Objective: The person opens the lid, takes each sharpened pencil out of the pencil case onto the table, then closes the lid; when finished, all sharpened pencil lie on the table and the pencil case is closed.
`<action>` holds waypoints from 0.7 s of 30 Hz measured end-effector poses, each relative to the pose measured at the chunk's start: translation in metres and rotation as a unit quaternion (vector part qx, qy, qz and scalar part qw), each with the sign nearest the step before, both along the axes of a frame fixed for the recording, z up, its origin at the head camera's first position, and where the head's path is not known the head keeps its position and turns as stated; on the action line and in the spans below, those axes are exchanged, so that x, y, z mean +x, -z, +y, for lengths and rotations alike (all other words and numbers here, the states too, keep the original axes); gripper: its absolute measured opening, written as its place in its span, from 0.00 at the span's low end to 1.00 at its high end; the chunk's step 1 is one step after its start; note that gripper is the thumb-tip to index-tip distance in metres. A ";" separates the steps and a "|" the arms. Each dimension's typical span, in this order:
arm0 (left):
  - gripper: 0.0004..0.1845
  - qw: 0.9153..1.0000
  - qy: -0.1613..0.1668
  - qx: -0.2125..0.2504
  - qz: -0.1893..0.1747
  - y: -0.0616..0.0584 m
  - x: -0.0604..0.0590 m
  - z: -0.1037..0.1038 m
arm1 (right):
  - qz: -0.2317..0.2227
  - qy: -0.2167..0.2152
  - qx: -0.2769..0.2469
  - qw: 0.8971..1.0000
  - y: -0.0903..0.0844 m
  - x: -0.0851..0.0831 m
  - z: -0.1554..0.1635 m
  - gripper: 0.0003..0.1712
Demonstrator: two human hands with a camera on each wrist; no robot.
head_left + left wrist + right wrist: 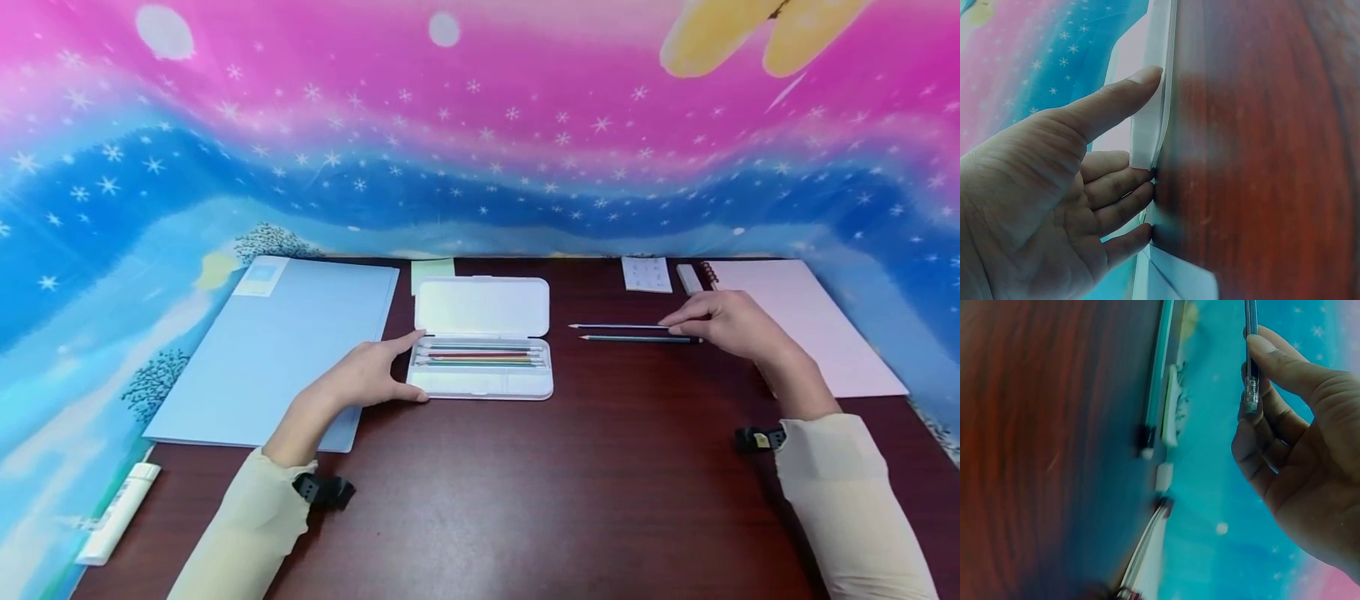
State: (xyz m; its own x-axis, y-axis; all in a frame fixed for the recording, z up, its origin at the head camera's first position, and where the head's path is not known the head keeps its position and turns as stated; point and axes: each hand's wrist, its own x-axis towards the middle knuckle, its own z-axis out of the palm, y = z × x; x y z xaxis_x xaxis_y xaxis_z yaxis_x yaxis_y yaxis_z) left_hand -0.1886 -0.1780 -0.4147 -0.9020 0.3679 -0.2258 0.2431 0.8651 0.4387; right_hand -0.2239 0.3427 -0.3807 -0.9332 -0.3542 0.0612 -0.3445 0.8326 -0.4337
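Pencil case [482, 306] on dark table [540, 475]; snowflake backdrop [480, 179].

The desk [480, 492] is reddish-brown with darker grain, the backdrop [525, 150] pink and blue with white snowflakes, the folder [285, 358] pale blue, the notebook [810, 333] pale pink, the pencil case [482, 307] white, the loose pencil [630, 338] teal-green with a black end, and the sleeves [247, 517] cream.

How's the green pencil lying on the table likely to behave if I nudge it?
The green pencil is slim and straight, so probably stiff and light. Its narrow body on the glossy tabletop may roll or slide easily.
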 end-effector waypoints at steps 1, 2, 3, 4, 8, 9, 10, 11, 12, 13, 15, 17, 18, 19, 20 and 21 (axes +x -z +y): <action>0.56 1.000 0.000 0.000 0.000 0.000 0.000 0.000 | -0.004 0.001 0.000 1.000 0.001 0.000 0.003 0.09; 0.56 1.000 0.001 0.000 0.001 0.000 0.000 0.000 | -0.010 0.004 -0.002 1.000 0.002 0.000 0.005 0.09; 0.56 1.000 0.000 0.001 0.000 -0.001 0.000 0.000 | -0.011 0.004 -0.001 1.000 0.003 0.000 0.007 0.09; 0.56 1.000 0.000 0.000 0.000 -0.001 0.000 0.000 | -0.013 0.005 0.000 1.000 0.004 0.000 0.009 0.08; 0.56 1.000 -0.004 -0.003 -0.004 0.001 0.001 0.000 | -0.032 0.016 0.009 0.999 0.009 0.000 0.014 0.08; 0.57 1.000 -0.005 -0.002 -0.003 0.002 0.001 0.000 | -0.037 0.017 0.012 0.999 0.011 0.000 0.015 0.08; 0.56 1.000 -0.005 -0.002 -0.003 0.002 0.000 0.000 | -0.041 0.019 0.014 0.999 0.012 0.000 0.016 0.08; 0.56 1.000 -0.006 -0.001 -0.003 0.002 0.000 0.000 | -0.044 0.021 0.016 0.999 0.013 0.000 0.017 0.08; 0.56 1.000 -0.006 0.001 -0.003 0.001 0.000 0.001 | -0.047 0.024 0.018 0.998 0.014 0.000 0.017 0.08; 0.56 1.000 -0.007 0.003 -0.004 0.001 0.000 0.001 | -0.049 0.026 0.019 0.998 0.015 0.000 0.018 0.08; 0.56 1.000 -0.005 0.005 -0.004 0.000 0.000 0.001 | -0.054 0.031 0.021 0.998 0.017 -0.001 0.020 0.08; 0.56 1.000 -0.005 0.002 -0.005 -0.001 0.000 0.001 | -0.059 0.035 0.023 0.997 0.018 -0.001 0.021 0.08; 0.56 1.000 -0.004 0.001 -0.006 -0.001 0.000 0.001 | -0.061 0.037 0.024 0.997 0.019 -0.001 0.021 0.08; 0.56 1.000 -0.003 0.000 -0.006 -0.001 0.000 0.001 | -0.063 0.037 0.023 0.997 0.019 -0.002 0.022 0.08; 0.56 1.000 -0.002 -0.001 -0.005 0.000 0.000 0.000 | -0.066 0.037 0.022 0.997 0.020 -0.002 0.022 0.08; 0.56 1.000 -0.001 -0.001 -0.004 0.000 0.000 0.000 | -0.068 0.038 0.021 0.997 0.020 -0.003 0.022 0.08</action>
State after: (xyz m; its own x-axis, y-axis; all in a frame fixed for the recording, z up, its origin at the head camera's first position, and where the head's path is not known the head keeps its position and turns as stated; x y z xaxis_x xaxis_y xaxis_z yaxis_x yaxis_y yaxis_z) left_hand -0.1889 -0.1779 -0.4147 -0.9014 0.3649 -0.2330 0.2376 0.8669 0.4383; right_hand -0.2266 0.3644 -0.4007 -0.9559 -0.2826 -0.0806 -0.2212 0.8725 -0.4357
